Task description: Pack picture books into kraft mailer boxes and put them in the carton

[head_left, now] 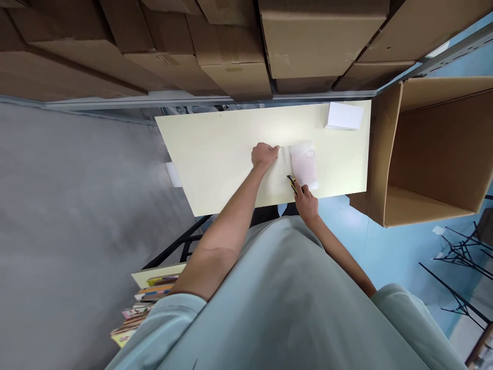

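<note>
A translucent plastic bag (304, 165) with something pale pink inside lies flat on the cream tabletop (215, 154). At its left side, my left hand (265, 155) is closed, its thumb and fingers pinching what looks like the bag's clear loose end. My right hand (307, 203) is wrapped around a black-and-yellow utility knife (292, 184), held by the bag's lower left corner near the table's front edge. The knife's tip points up and left; whether the blade is out cannot be made out.
A white box or stack of cards (344, 116) sits at the table's back right. An open, large cardboard box (435, 149) stands against the right end. Closed cartons (323, 46) line a shelf behind. Books (142, 303) are piled on a lower surface at left.
</note>
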`<action>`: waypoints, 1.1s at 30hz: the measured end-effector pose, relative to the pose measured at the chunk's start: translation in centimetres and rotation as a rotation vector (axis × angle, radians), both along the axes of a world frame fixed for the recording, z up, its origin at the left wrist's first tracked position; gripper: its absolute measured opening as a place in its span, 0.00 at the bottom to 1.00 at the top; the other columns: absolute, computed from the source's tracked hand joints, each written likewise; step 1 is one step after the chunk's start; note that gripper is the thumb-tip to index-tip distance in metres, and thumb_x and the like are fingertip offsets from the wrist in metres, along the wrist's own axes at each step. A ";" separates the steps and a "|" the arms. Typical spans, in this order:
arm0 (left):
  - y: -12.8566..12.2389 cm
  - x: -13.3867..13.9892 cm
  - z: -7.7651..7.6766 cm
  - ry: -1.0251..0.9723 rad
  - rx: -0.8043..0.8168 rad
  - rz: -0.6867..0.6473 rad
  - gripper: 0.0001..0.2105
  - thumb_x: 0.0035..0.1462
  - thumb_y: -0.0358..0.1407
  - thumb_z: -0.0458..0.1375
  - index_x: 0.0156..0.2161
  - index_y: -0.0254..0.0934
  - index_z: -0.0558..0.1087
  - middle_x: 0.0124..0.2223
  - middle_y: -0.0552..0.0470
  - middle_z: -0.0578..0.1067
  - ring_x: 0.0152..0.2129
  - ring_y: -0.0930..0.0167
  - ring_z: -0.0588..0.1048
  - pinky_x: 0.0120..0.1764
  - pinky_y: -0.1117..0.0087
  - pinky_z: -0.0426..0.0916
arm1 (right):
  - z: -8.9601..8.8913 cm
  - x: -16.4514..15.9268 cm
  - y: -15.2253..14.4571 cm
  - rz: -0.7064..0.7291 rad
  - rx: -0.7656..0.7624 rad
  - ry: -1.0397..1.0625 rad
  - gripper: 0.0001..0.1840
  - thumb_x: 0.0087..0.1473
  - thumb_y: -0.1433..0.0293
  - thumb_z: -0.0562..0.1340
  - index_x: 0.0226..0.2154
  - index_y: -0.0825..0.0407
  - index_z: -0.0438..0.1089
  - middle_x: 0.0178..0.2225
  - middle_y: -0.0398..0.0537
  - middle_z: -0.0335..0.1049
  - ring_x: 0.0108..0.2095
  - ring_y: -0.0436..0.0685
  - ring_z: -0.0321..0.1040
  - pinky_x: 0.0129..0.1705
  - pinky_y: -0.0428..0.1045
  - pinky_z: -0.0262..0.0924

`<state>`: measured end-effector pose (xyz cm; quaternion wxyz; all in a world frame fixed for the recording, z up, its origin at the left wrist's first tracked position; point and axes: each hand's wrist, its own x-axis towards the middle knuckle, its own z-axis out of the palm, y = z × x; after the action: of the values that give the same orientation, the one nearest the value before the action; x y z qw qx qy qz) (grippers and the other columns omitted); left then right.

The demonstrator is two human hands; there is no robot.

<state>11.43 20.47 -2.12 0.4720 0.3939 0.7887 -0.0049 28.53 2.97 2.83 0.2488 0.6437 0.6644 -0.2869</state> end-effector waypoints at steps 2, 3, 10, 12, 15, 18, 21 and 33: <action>0.0 0.0 -0.2 0.002 -0.002 -0.010 0.19 0.66 0.45 0.62 0.23 0.43 0.76 0.30 0.48 0.81 0.31 0.63 0.78 0.47 0.62 0.74 | 0.1 0.5 -1.7 0.010 -0.022 -0.004 0.31 0.79 0.67 0.50 0.79 0.45 0.53 0.58 0.58 0.70 0.47 0.57 0.77 0.39 0.46 0.70; 0.0 0.0 -0.2 0.001 -0.004 -0.014 0.19 0.66 0.45 0.62 0.24 0.43 0.76 0.30 0.49 0.81 0.31 0.63 0.77 0.47 0.62 0.74 | 0.1 0.7 -2.5 0.017 -0.035 -0.006 0.31 0.79 0.68 0.50 0.79 0.45 0.53 0.58 0.58 0.70 0.47 0.56 0.77 0.39 0.46 0.70; -0.1 -0.1 -0.3 -0.002 -0.011 -0.026 0.18 0.67 0.44 0.61 0.24 0.43 0.76 0.30 0.48 0.80 0.31 0.63 0.77 0.46 0.63 0.73 | 1.2 2.5 -6.1 0.054 -0.168 0.035 0.32 0.78 0.69 0.53 0.79 0.43 0.52 0.61 0.60 0.70 0.52 0.60 0.77 0.44 0.48 0.73; -0.1 -0.1 -0.4 -0.006 -0.006 -0.031 0.18 0.67 0.44 0.61 0.25 0.43 0.76 0.30 0.48 0.80 0.32 0.63 0.77 0.45 0.62 0.73 | 2.1 2.9 -6.4 0.063 -0.204 0.063 0.32 0.78 0.68 0.53 0.79 0.43 0.52 0.60 0.60 0.70 0.52 0.60 0.77 0.44 0.48 0.72; -0.2 -0.2 -0.3 -0.014 -0.017 -0.043 0.17 0.67 0.45 0.61 0.26 0.44 0.77 0.30 0.47 0.81 0.33 0.62 0.78 0.45 0.62 0.73 | 3.7 3.6 -6.1 0.074 -0.208 0.101 0.30 0.79 0.66 0.51 0.79 0.42 0.54 0.59 0.58 0.71 0.52 0.59 0.77 0.42 0.47 0.70; -0.2 -0.1 0.8 -0.023 -0.016 -0.088 0.18 0.67 0.45 0.61 0.25 0.43 0.75 0.33 0.46 0.83 0.37 0.61 0.81 0.47 0.63 0.72 | 5.4 4.6 -4.0 0.070 -0.117 0.118 0.30 0.80 0.64 0.49 0.78 0.43 0.56 0.58 0.58 0.73 0.51 0.59 0.78 0.39 0.46 0.68; 0.1 0.1 3.6 -0.077 0.079 -0.077 0.17 0.68 0.44 0.60 0.27 0.42 0.77 0.39 0.48 0.86 0.40 0.62 0.83 0.48 0.65 0.72 | 7.1 5.8 0.4 0.063 0.028 0.111 0.29 0.80 0.62 0.49 0.78 0.45 0.58 0.58 0.58 0.74 0.48 0.60 0.78 0.37 0.46 0.66; 8.0 2.9 24.7 -0.228 0.976 0.016 0.12 0.74 0.40 0.56 0.47 0.39 0.82 0.48 0.47 0.86 0.45 0.65 0.84 0.53 0.67 0.76 | 20.6 6.8 28.1 0.192 0.796 0.380 0.27 0.78 0.57 0.51 0.68 0.55 0.65 0.60 0.64 0.73 0.51 0.68 0.76 0.44 0.53 0.70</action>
<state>14.30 28.46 22.54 0.3162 0.5607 0.6453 0.4114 35.31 31.05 23.46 -0.1191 0.5605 0.8137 -0.0976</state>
